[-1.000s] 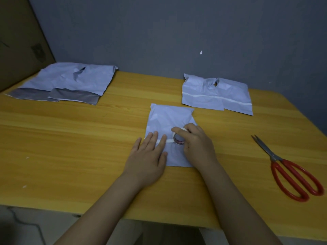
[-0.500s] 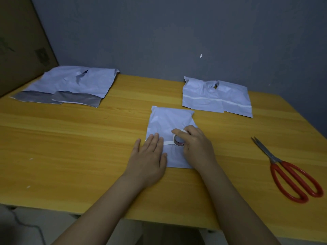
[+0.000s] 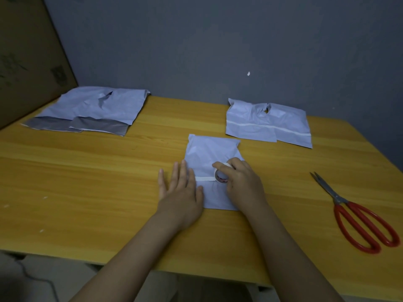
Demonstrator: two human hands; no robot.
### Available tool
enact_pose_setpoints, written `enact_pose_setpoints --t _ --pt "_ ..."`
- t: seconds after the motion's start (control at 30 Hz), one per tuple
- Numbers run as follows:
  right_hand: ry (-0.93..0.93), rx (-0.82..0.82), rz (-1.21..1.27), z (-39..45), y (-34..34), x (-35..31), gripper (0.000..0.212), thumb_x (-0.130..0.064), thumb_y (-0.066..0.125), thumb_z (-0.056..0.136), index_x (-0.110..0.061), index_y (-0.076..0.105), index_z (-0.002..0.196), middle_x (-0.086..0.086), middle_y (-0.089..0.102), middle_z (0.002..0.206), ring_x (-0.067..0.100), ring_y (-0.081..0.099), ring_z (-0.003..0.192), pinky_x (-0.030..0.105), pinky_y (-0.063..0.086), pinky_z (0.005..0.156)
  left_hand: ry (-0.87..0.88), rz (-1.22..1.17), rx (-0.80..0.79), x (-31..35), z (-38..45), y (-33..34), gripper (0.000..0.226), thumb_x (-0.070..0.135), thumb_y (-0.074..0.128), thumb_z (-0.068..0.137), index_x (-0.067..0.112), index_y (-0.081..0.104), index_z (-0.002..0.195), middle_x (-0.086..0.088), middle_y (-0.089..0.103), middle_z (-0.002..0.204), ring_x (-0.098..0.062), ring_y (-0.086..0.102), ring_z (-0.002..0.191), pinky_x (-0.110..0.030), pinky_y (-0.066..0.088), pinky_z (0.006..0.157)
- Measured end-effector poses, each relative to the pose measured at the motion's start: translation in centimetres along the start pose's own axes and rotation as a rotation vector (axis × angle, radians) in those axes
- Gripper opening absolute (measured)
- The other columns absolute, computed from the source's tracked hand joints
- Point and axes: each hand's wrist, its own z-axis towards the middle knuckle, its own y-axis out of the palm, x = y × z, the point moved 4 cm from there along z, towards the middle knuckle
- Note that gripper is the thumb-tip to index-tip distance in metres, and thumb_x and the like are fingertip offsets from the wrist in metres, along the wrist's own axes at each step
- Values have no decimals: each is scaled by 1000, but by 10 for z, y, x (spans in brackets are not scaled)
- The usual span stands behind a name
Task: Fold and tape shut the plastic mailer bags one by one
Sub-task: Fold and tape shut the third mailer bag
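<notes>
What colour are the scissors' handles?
Red; the scissors show clearly in the head view.

No text can be read: the cardboard (image 3: 26,62) bears dark printed marks (too blurred to decipher).

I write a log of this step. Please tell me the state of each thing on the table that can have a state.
Middle mailer bag: folded, strip of tape partly laid across it.
Tape roll: on that bag, gripped by right hand.
Left hand: flat, pressing bag's left edge.
Two bags at back right: folded, taped.
Bags at back left: flaps open, untaped.
Scissors: closed, untouched.
</notes>
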Motion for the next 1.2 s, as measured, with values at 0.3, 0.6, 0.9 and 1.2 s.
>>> enact_pose_setpoints --t 0.3,0.6,0.9,1.2 --pt "8 9 14 1 0 1 54 -10 27 73 -19 72 101 5 60 80 29 60 70 27 36 42 279 -60 142 15 -2 -7 77 37 9 79 2 44 138 -13 48 141 -25 46 129 -39 28 112" --pt "1 3 11 0 1 3 55 -9 27 73 -20 72 103 5 60 82 29 59 70 26 38 45 241 -112 133 30 2 9 72 35 12 87 -8 45 134 -23 46 139 -33 44 131 -40 30 110" --pt "-22 2 -9 0 -2 2 54 -8 29 74 -19 72 104 6 61 81 28 58 67 22 32 48 205 -83 112 25 1 12 87 48 -11 79 5 13 150 -11 7 159 -19 1 147 -27 -6 115" --pt "184 -194 321 -3 -2 20 51 -12 46 97 -25 36 146 -8 48 85 14 46 80 27 36 66 204 -54 111 24 2 15 86 47 -11 79 6 12 150 -10 8 159 -18 1 147 -29 -5 116"
